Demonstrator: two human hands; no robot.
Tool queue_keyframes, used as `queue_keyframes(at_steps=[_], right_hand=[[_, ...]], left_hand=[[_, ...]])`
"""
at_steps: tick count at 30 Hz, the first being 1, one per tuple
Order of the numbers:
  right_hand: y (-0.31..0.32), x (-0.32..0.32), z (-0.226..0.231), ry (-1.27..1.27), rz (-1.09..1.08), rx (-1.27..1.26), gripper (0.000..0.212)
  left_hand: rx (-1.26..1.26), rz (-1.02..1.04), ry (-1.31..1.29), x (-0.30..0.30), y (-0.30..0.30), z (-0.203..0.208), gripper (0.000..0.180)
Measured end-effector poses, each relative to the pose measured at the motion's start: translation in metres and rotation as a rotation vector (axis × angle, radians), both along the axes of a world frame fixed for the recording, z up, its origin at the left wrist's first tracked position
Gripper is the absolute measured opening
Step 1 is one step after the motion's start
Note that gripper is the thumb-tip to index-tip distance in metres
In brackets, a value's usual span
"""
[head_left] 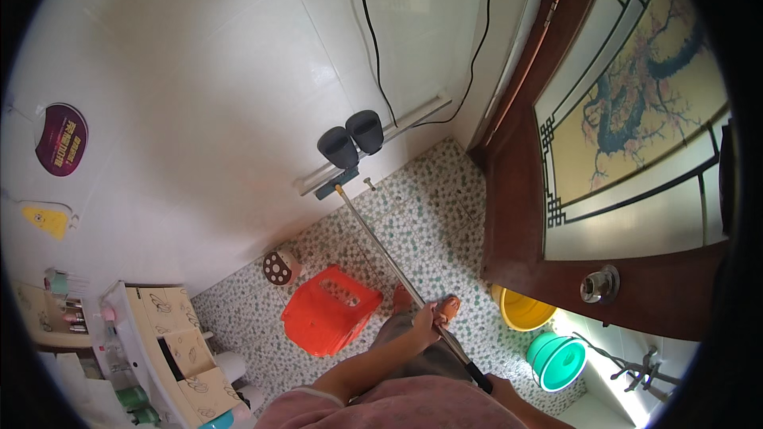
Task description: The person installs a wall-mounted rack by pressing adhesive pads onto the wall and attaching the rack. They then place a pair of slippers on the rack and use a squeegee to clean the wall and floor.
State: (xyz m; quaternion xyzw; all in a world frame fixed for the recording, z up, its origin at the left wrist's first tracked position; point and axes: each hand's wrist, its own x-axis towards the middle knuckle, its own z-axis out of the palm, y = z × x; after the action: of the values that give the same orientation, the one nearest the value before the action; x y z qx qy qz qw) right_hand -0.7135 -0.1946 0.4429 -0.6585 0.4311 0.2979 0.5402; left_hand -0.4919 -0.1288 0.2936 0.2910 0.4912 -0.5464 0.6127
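A long metal pole [381, 246] slants from my body up to the wall. It belongs to a long-handled cleaning tool with a yellow joint and a narrow blue-grey head [337, 183]; whether that is a brush or a squeegee I cannot tell. The head lies at the wall's foot, just below two dark slippers [350, 138] on a wall rail. My left hand [427, 324] is closed round the pole's lower part. Near its black grip [479, 377] my right hand [502, 391] is closed at the handle end, its fingers partly hidden.
A red plastic stool [330, 314] stands left of my feet, with a brown-and-white dotted container [281, 268] behind it. A wooden door [517, 214] stands at the right. Near it are yellow [523, 310] and green [556, 361] basins. A drawer cabinet [171, 342] is at left.
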Motion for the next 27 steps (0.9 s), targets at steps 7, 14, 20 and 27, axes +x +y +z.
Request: queue_keyframes(at_steps=[7, 14, 20, 27], right_hand=[[0.023, 0.092, -0.078, -0.075, 0.165, -0.108, 0.026], [0.011, 0.085, -0.08, -0.133, 0.242, -0.083, 0.027], [0.017, 0.074, -0.101, -0.089, 0.227, -0.037, 0.03], [0.039, 0.122, -0.136, -0.102, 0.01, 0.239, 0.026]], left_hand=[[0.006, -0.091, -0.062, 0.078, 0.023, -0.085, 0.032], [-0.05, -0.006, 0.095, 0.079, 0.028, -0.066, 0.022], [-0.109, 0.008, -0.017, 0.051, 0.04, -0.087, 0.021], [0.064, -0.154, -0.083, 0.095, 0.045, -0.11, 0.022]])
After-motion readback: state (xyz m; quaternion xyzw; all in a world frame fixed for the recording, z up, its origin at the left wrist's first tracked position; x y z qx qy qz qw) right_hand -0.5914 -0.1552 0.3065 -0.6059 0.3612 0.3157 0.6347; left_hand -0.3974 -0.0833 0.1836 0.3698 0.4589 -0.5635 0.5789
